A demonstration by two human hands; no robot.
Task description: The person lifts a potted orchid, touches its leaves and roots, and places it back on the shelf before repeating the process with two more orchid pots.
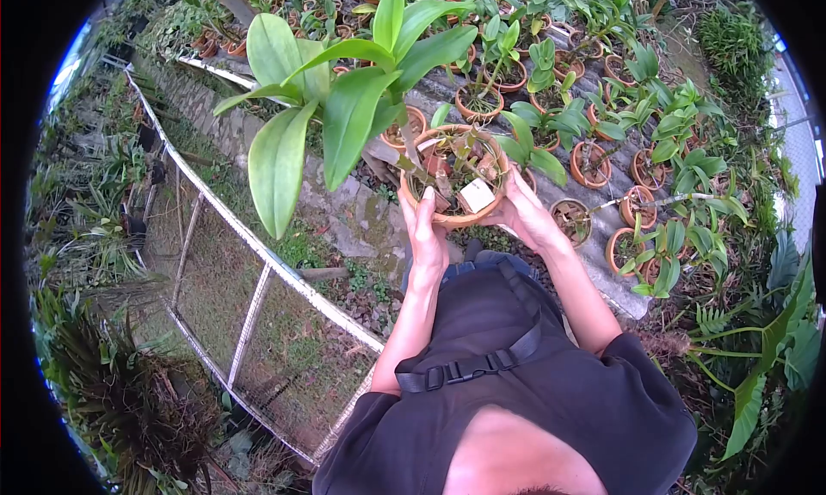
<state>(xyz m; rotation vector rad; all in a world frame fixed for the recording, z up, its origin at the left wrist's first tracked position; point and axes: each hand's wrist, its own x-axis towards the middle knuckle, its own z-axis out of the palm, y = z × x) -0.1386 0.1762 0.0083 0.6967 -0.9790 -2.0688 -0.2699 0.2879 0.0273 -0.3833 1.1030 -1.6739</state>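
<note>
Between my two hands I hold a potted orchid [353,116] with broad green leaves that lean to the left. Its round terracotta pot [469,217] is in front of my waist, and a pale label [476,195] sits inside the rim among chunky brown pieces. My left hand [426,241] grips the pot's left side, thumb up near the rim. On the opposite side, my right hand [527,213] is wrapped around the pot wall. The fingers under the pot are mostly hidden.
Many terracotta pots [591,164] with green plants stand on a grey corrugated sheet [615,288] ahead and to the right. A white-framed mesh panel [288,275] runs along the left side. Large-leaved plants [753,392] grow at the lower right.
</note>
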